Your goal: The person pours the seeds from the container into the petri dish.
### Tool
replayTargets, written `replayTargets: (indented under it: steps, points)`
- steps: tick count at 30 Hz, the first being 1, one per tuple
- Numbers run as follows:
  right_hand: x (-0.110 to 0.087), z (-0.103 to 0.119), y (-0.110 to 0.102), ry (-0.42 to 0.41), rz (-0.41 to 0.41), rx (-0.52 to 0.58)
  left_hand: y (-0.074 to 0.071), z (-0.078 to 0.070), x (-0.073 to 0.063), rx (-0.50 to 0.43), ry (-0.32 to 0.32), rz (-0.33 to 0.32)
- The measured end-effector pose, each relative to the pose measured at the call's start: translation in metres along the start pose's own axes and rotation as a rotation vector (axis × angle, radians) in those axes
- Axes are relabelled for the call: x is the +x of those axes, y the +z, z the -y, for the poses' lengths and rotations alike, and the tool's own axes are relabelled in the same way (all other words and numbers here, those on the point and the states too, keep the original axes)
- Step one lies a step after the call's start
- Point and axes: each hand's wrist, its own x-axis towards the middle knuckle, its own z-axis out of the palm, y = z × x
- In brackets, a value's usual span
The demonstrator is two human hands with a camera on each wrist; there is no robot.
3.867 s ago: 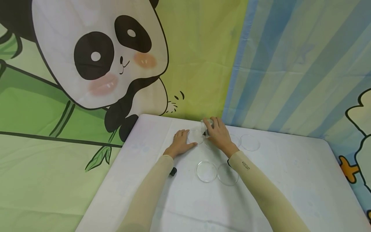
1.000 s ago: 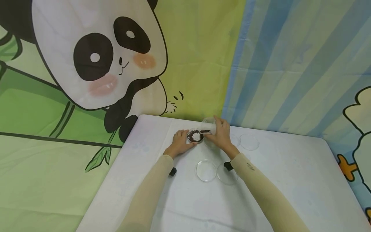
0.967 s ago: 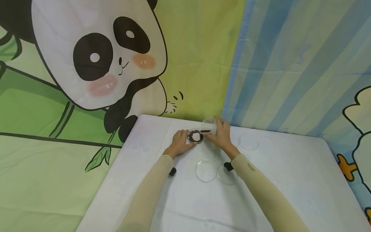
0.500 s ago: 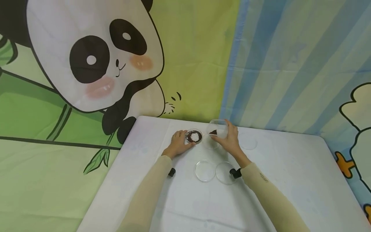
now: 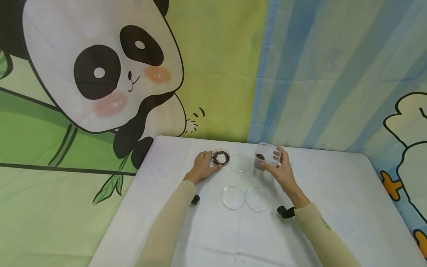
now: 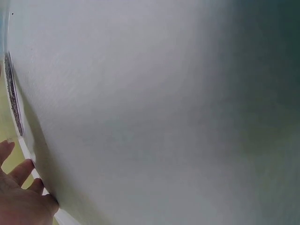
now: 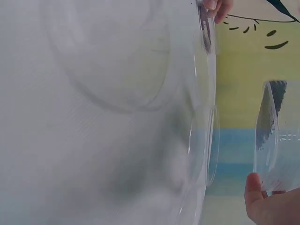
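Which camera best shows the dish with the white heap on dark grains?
The head view: it looks down into the dish, showing the white heap ringed by dark grains. The left wrist view catches it edge-on at the left border, the right wrist view edge-on near the top.

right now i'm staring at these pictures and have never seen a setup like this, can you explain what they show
There is no robot here, just a person's two bare hands. The widest picture comes from a camera worn on the head, looking forward and down. The other two come from cameras on the wrists: the left one mostly catches tabletop.

On the white table sits a small round dish holding dark grains with a white patch on top. The left hand rests at its edge. The right hand holds a clear container with some dark grains inside. At least three clear round pieces lie nearby; whether dishes or lids, I can't tell.
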Motion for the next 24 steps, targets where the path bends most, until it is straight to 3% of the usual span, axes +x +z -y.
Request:
replayTargets:
  steps: [15,24]
  points:
    - [-0.036,-0.021,-0.062,-0.013,0.084,0.169,0.004,0.004,-0.001,-0.001,0.006,-0.010]
    - [-0.050,-0.037,-0.110,-0.043,0.128,0.152,0.003,0.001,0.000,0.004,0.007,-0.002]
